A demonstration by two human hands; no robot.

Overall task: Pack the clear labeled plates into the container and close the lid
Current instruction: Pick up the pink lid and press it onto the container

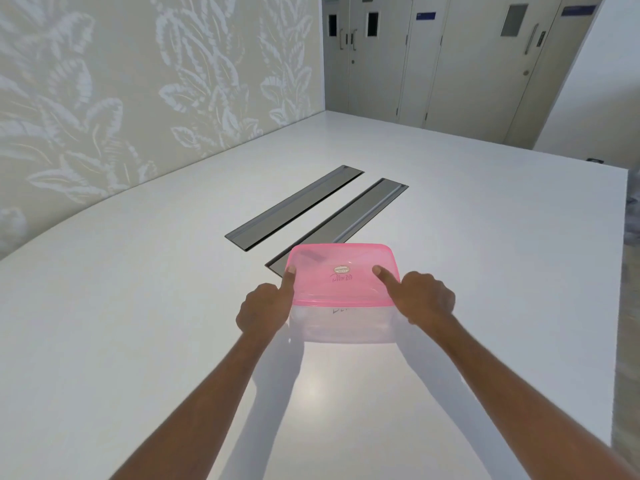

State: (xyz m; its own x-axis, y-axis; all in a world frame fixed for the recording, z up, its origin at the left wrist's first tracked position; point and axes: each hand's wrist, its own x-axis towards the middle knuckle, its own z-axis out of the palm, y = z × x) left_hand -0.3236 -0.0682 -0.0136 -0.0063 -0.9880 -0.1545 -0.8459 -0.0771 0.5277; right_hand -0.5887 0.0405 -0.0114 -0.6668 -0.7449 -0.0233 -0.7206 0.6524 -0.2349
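A clear plastic container [341, 325] stands on the white table [138, 323] in front of me, with a translucent pink lid [341, 271] lying on top of it. The lid carries a small oval sticker and handwriting. My left hand [265, 308] holds the container's left side, its thumb pressed on the lid's left edge. My right hand [420, 299] is at the right side, with one finger stretched across the lid's top. What lies inside the container is blurred; I cannot make out the plates.
Two long dark recessed slots [294, 206] [353, 216] run diagonally across the table just beyond the container. A patterned wall stands at the left, grey doors at the back. The table's right edge [620, 306] drops off at the right.
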